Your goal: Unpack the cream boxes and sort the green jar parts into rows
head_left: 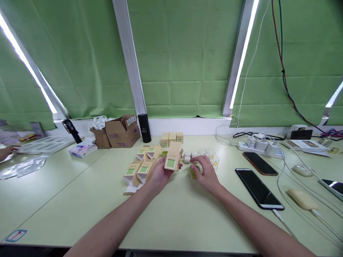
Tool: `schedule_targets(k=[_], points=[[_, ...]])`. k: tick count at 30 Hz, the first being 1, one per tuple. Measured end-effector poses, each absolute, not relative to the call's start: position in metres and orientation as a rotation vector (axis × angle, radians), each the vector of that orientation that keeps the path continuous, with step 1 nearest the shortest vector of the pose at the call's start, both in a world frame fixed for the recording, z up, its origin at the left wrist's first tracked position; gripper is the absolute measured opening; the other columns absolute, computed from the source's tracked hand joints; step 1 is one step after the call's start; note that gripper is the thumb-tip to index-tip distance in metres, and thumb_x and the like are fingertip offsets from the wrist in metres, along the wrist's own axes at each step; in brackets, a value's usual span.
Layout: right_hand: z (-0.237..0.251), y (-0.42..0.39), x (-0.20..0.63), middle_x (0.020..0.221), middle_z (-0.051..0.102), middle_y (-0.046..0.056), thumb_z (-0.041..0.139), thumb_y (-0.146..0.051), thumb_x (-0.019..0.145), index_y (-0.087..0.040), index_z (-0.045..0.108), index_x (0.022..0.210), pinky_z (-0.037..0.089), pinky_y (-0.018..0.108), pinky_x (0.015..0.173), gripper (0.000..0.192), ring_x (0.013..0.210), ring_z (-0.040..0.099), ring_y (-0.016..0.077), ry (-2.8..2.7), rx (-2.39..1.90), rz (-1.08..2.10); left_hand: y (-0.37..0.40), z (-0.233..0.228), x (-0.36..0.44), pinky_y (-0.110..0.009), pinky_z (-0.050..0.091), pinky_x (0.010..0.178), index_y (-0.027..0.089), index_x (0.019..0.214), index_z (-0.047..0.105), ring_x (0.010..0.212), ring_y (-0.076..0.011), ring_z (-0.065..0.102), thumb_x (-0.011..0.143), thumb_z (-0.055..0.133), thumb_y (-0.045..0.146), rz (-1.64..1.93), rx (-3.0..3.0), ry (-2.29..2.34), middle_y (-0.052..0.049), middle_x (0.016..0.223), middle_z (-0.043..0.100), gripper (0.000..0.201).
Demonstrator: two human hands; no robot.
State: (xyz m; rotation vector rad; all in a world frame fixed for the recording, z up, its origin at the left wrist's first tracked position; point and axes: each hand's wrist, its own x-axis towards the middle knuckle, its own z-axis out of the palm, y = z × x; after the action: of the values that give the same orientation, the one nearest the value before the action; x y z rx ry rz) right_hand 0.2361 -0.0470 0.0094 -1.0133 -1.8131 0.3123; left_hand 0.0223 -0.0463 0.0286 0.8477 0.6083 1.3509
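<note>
While both hands work mid-table:
left hand [160, 174]: grips tan carton [173, 157], open end tilted right
right hand [205, 173]: closed around small green jar [193, 171], resting on table [171, 214]
tip: keep carton mouth steady, align jar squarely
nearby: flat cartons [139, 171] left

Single view, head-worn camera. Position: above the near edge of the pale green table [66, 200], at the wearer's own seat. Facing: forward and moderately downward, toward the green blinds [184, 60] beyond the table's far edge. Range: close; both forearms enter from the bottom edge, left hand [160, 173] and right hand [206, 175] meeting over the table's centre. Coverage: full table width, from a neighbouring person's hand [6, 151] at the table's far left to the power strip [257, 144] at its far right. Wide-angle lens; window frames bow outward. No second view, so no shared area.
</note>
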Motion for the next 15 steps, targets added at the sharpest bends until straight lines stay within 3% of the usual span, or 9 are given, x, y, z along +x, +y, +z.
schedule_targets(k=[7,11,15], points=[[0.014,-0.051,0.229,0.111,0.073,0.009,0.061,-0.047,0.096,-0.026,0.067,0.109,0.047,0.052,0.099,0.025,0.113,0.059,0.0321,-1.830,-0.982,0.347,-0.048,0.020,0.028,-0.032,0.060,0.078,0.016,0.114,0.070,0.085,-0.0227,0.077,0.087,0.075,0.030,1.361,0.907,0.648,-0.010,0.111,0.077,0.031],[0.016,-0.056,0.224,0.114,0.072,0.008,0.064,-0.049,0.095,-0.028,0.050,0.132,0.048,0.051,0.101,0.045,0.115,0.062,0.0297,-1.722,-0.949,0.548,-0.050,0.016,0.032,-0.028,0.058,0.080,0.022,0.122,0.068,0.100,-0.0209,0.073,0.086,0.079,0.040,1.401,0.911,0.718,-0.007,0.118,0.075,0.042],[0.015,-0.060,0.219,0.111,0.072,0.008,0.067,-0.050,0.092,-0.029,0.042,0.136,0.051,0.047,0.098,0.055,0.119,0.063,0.0285,-1.639,-0.884,0.734,-0.053,0.017,0.037,-0.027,0.056,0.076,0.025,0.130,0.062,0.098,-0.0198,0.071,0.085,0.077,0.054,1.384,0.984,0.812,-0.006,0.117,0.074,0.055]])
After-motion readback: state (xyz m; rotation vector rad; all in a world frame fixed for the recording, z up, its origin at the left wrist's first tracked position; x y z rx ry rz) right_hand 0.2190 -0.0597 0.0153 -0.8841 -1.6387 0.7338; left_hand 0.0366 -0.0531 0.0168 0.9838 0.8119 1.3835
